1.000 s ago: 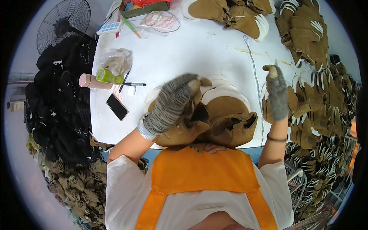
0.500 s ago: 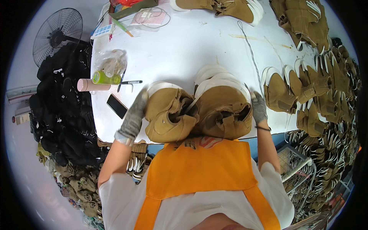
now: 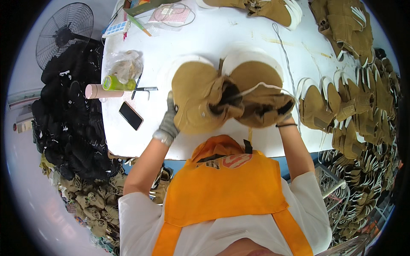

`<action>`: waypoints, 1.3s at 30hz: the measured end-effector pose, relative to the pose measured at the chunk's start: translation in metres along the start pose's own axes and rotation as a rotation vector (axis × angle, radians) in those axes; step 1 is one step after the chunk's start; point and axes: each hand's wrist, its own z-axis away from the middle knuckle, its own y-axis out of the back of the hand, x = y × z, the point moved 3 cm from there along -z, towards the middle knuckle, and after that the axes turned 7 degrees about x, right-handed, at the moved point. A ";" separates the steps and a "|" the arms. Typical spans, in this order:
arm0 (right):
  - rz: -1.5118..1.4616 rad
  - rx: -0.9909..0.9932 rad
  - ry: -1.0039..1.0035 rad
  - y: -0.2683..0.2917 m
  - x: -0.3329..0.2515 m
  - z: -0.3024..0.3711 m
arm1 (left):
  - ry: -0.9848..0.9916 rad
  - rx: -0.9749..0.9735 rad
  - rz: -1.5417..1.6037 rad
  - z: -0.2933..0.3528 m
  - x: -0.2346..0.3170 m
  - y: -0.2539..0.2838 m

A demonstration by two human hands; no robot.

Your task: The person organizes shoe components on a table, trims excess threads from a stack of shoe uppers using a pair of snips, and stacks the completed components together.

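Two bunches of brown shoe uppers with white edges sit side by side between my hands, above the near middle of the table. My left hand point(image 3: 169, 122), in a grey glove, grips the outer side of the left shoe uppers point(image 3: 192, 91). Against the outer side of the right shoe uppers point(image 3: 258, 83) is my right hand point(image 3: 288, 120), its fingers hidden beneath them. A dark cord rings that wrist. The ankle openings face me, and a pale lace loops over the right bunch. The white edges look smeared by motion.
On the white table point(image 3: 222, 38) lie a phone point(image 3: 130, 115), a pink bottle point(image 3: 100, 91), a green-yellow roll point(image 3: 113, 83), a pen point(image 3: 145, 89) and a plastic bag point(image 3: 127, 66). More brown uppers point(image 3: 316, 104) line the right side. Black shoes point(image 3: 72, 111) heap beside a fan point(image 3: 64, 36).
Both hands and the shoe uppers between them have moved away from my body, up and slightly right in the picture. The right hand has become mostly covered by the uppers.
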 end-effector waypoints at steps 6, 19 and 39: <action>0.703 0.159 0.396 0.026 -0.013 -0.134 | -0.446 0.216 -0.439 -0.104 0.081 -0.031; 0.836 0.197 0.267 0.036 -0.013 -0.126 | -0.422 0.259 -0.628 -0.166 0.103 0.057; 1.207 0.536 0.617 0.054 0.010 0.031 | -1.698 0.628 -1.398 0.010 -0.006 -0.066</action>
